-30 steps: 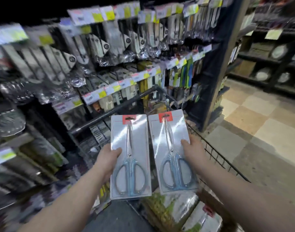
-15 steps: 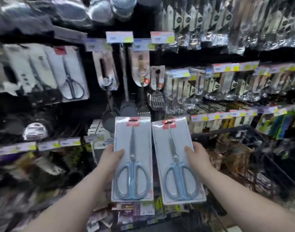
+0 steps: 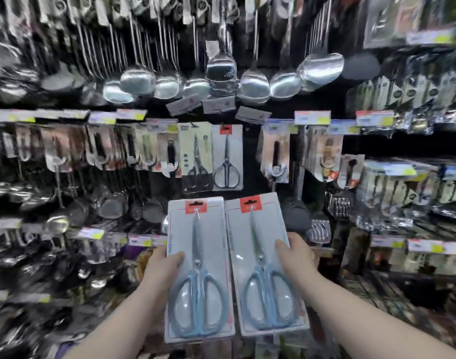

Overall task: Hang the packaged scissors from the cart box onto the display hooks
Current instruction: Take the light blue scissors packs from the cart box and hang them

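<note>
The left hand grips one scissors pack by its left edge; the right hand grips a second pack by its right edge. The view has turned from the cart to the display: both packs now sit below the hung scissors, ready for hanging.

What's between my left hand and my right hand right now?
Head view: only the two scissors packs, side by side, the left pack gripped by your left hand, the right pack by your right hand.
</note>
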Motion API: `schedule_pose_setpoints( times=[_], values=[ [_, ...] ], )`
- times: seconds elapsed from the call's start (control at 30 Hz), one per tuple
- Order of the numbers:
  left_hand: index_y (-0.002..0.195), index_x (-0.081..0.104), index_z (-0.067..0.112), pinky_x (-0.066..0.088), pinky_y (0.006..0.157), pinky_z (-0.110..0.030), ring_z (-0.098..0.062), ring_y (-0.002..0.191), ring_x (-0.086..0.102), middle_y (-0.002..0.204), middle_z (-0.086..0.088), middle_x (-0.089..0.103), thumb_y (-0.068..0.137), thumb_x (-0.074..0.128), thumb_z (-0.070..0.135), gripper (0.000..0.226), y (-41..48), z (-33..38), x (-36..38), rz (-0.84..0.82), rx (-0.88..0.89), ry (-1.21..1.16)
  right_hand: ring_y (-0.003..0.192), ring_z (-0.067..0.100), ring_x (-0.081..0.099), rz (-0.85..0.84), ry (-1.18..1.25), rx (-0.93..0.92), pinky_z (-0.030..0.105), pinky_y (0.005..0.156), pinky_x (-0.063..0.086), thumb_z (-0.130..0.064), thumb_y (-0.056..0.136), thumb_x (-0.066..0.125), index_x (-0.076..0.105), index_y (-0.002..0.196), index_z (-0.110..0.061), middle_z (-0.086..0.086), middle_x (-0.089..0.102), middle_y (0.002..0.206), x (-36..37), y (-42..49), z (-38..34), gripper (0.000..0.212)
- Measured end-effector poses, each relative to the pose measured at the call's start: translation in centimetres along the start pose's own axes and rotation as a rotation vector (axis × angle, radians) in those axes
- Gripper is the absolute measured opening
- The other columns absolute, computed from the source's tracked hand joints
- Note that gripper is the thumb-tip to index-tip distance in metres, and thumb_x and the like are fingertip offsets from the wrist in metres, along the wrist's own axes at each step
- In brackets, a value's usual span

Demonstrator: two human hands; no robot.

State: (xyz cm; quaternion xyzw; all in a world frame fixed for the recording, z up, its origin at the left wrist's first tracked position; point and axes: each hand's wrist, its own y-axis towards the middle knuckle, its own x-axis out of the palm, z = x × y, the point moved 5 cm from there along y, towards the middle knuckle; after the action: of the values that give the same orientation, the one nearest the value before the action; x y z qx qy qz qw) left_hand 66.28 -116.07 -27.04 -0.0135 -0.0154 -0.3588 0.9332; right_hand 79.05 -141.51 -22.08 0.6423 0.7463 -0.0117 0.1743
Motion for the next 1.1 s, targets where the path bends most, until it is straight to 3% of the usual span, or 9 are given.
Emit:
schedule_pose_setpoints(
  times=[0.1, 0.2, 0.37, 0.53, 0.63, 0.73, 0.83, 0.97, 1.1],
  values=[
    [0.101, 0.067, 0.008, 0.054, 0.088, -0.056, -0.038, 0.092, 0.07, 0.099, -0.018, 0.073, 0.064, 0.058, 0.017, 0.039, 0.0, 2.4, -1.1, 0.022, 0.038, -0.002, 0.088, 0.021, 0.051, -0.033, 0.008, -0.049, 0.024, 0.065, 0.032, -0.009, 0.093, 0.048, 0.056, 0.099, -0.01, 0.005, 0.058, 0.095, 1.9, 1.2, -2.0, 0.01],
    [0.094, 0.067, 0.001, 0.055, 0.073, -0.044, -0.034, 0.079, 0.067, 0.093, -0.023, 0.072, 0.081, 0.053, 0.001, 0.019, 0.2, 4.7, -1.9, 0.052, 0.08, 0.034, 0.09, 0.024, 0.054, -0.036, 0.03, -0.076, 0.027, 0.074, 0.038, -0.008, 0.091, 0.048, 0.056, 0.095, -0.011, 0.01, 0.062, 0.1, 3.6, 2.9, -3.5, 0.009],
    [0.075, 0.06, 0.005, 0.046, 0.06, -0.03, -0.026, 0.074, 0.056, 0.08, -0.02, 0.061, 0.089, 0.045, -0.008, 0.024, 1.7, 7.3, -2.2, 0.067, 0.112, 0.024, 0.094, 0.027, 0.056, -0.054, 0.068, -0.108, 0.03, 0.079, 0.042, -0.01, 0.092, 0.048, 0.057, 0.099, -0.01, 0.007, 0.06, 0.098, 6.1, 6.6, -5.8, 0.012],
    [0.076, 0.057, 0.004, 0.044, 0.062, -0.032, -0.026, 0.073, 0.053, 0.079, -0.02, 0.057, 0.077, 0.055, 0.004, 0.002, 5.5, 9.8, -0.8, 0.061, 0.158, -0.049, 0.09, 0.027, 0.057, -0.053, 0.135, -0.135, 0.033, 0.078, 0.045, -0.012, 0.091, 0.047, 0.059, 0.099, -0.007, 0.012, 0.064, 0.102, 8.4, 12.3, -7.4, 0.015],
    [0.088, 0.057, -0.003, 0.047, 0.054, -0.029, -0.027, 0.074, 0.052, 0.085, -0.02, 0.057, 0.083, 0.054, 0.0, 0.006, 9.8, 10.6, 0.5, 0.053, 0.168, -0.051, 0.088, 0.025, 0.055, -0.05, 0.166, -0.15, 0.032, 0.075, 0.045, -0.011, 0.092, 0.047, 0.059, 0.101, -0.006, 0.009, 0.062, 0.098, 9.5, 16.1, -8.3, 0.016],
    [0.092, 0.057, -0.007, 0.048, 0.064, -0.038, -0.028, 0.076, 0.054, 0.087, -0.027, 0.06, 0.086, 0.054, 0.0, 0.01, 13.9, 11.3, 2.2, 0.079, 0.192, -0.035, 0.079, 0.017, 0.05, -0.046, 0.169, -0.193, 0.022, 0.058, 0.037, -0.011, 0.093, 0.046, 0.054, 0.097, -0.01, -0.001, 0.055, 0.085, 10.4, 19.7, -9.2, 0.009],
    [0.088, 0.059, -0.004, 0.049, 0.063, -0.038, -0.03, 0.074, 0.058, 0.087, -0.029, 0.062, 0.089, 0.051, -0.004, 0.008, 17.0, 11.9, 4.2, 0.067, 0.204, -0.039, 0.076, 0.014, 0.05, -0.06, 0.182, -0.22, 0.019, 0.057, 0.035, -0.011, 0.094, 0.044, 0.053, 0.097, -0.011, -0.002, 0.054, 0.085, 11.5, 22.7, -9.7, 0.009],
    [0.097, 0.066, 0.002, 0.056, 0.082, -0.058, -0.045, 0.09, 0.069, 0.096, -0.026, 0.072, 0.086, 0.051, -0.001, 0.019, 20.6, 11.9, 5.7, 0.059, 0.223, -0.073, 0.07, 0.004, 0.049, -0.086, 0.21, -0.279, 0.018, 0.053, 0.035, -0.011, 0.095, 0.042, 0.052, 0.102, -0.011, -0.005, 0.054, 0.084, 12.9, 25.2, -10.3, 0.013],
    [0.107, 0.067, 0.01, 0.054, 0.09, -0.057, -0.037, 0.095, 0.07, 0.101, -0.016, 0.074, 0.081, 0.054, 0.004, 0.03, 22.7, 11.9, 6.4, 0.045, 0.232, -0.117, 0.071, 0.009, 0.05, -0.055, 0.235, -0.307, 0.021, 0.057, 0.038, -0.012, 0.094, 0.042, 0.053, 0.1, -0.008, -0.004, 0.056, 0.084, 13.7, 26.8, -10.4, 0.014]
  ],
)
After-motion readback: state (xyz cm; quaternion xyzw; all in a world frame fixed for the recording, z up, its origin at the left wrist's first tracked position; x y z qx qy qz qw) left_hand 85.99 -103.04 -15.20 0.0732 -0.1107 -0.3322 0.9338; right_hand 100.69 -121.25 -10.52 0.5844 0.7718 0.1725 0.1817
